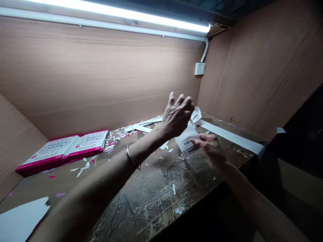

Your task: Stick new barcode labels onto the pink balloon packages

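Observation:
My right hand (208,144) grips a white sheet of barcode labels (186,139) by its lower right side, thumb on top. The sheet is tilted above the table. My left hand (178,114), with a metal bangle on the wrist, is raised over the sheet's upper left edge. Its fingers are bent inward, and the thumb and fingertips are hidden behind the hand; whether a label is between them does not show. Behind the sheet, more white label paper (196,115) lies bunched, and a long white backing strip (229,135) runs right over the table edge.
Pink-edged stacks of printed birthday cards (87,141) sit at the left back. Paper scraps (116,136) litter the worn brown table (156,188). A white sheet (22,220) lies front left. Wooden panels (101,74) enclose the back and sides; a socket (200,68) is on the back panel.

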`<state>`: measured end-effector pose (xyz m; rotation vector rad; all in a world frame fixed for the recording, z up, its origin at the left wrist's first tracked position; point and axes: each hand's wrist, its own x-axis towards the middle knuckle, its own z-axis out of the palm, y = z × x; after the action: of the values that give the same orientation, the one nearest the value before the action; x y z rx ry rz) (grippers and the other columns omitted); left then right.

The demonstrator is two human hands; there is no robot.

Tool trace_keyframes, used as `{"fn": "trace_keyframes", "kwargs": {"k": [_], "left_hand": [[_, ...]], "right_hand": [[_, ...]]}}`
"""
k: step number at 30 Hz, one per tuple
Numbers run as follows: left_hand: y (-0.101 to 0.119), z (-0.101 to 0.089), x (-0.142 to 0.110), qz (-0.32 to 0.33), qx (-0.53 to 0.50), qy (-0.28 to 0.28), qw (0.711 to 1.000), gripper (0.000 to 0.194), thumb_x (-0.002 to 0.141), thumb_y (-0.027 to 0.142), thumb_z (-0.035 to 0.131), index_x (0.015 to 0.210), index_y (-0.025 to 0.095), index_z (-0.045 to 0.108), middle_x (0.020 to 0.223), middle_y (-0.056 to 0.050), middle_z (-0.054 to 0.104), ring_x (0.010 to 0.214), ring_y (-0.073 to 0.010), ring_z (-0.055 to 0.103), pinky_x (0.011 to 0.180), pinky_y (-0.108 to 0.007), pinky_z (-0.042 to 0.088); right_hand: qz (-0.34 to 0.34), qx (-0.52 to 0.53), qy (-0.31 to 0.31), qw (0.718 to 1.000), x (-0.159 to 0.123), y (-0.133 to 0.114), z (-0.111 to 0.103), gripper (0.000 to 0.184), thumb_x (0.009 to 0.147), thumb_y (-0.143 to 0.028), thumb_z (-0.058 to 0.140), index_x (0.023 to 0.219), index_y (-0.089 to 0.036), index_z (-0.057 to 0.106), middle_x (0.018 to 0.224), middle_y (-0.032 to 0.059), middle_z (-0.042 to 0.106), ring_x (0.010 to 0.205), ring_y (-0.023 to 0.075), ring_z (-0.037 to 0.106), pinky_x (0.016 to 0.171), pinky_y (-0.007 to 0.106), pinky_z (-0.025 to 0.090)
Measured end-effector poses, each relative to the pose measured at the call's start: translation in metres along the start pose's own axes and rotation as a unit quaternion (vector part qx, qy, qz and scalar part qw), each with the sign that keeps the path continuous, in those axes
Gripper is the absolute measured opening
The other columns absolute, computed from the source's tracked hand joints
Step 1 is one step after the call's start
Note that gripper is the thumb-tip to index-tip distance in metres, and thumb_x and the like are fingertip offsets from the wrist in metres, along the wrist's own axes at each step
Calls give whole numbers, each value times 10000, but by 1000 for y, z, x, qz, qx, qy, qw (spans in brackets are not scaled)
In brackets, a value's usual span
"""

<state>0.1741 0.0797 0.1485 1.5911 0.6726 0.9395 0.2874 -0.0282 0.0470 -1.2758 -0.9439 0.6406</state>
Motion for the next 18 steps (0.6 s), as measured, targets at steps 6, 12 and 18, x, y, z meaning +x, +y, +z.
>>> {"fn": "trace_keyframes", "kwargs": {"k": [6, 12, 18], "left_hand": [[-83, 13, -18, -144, -193, -51, 969, 328, 580, 422, 719, 557, 128, 575, 593, -44, 570, 602, -157, 523, 604, -290, 413], [-125, 55, -20, -221, -321, -84, 917, 359, 461, 345, 786, 673, 94, 642, 648, -55, 644, 558, -142, 567, 590, -278, 452], [-148, 67, -27, -287, -354, -72, 887, 272, 421, 223, 772, 613, 88, 635, 545, -39, 618, 491, -145, 549, 556, -298, 450]], "right_hand": [[41, 129, 133, 982, 4, 30, -5, 274, 546, -364, 766, 669, -141, 666, 664, 39, 676, 578, 168, 598, 589, 309, 494], [61, 86, 148, 983, -9, 53, -12, 265, 576, -380, 746, 670, -154, 643, 644, 21, 662, 571, 167, 583, 582, 303, 485], [-88, -303, 171, 933, -21, 55, -43, 239, 714, -338, 651, 889, -175, 649, 855, 75, 655, 786, 244, 581, 724, 388, 456]]}}
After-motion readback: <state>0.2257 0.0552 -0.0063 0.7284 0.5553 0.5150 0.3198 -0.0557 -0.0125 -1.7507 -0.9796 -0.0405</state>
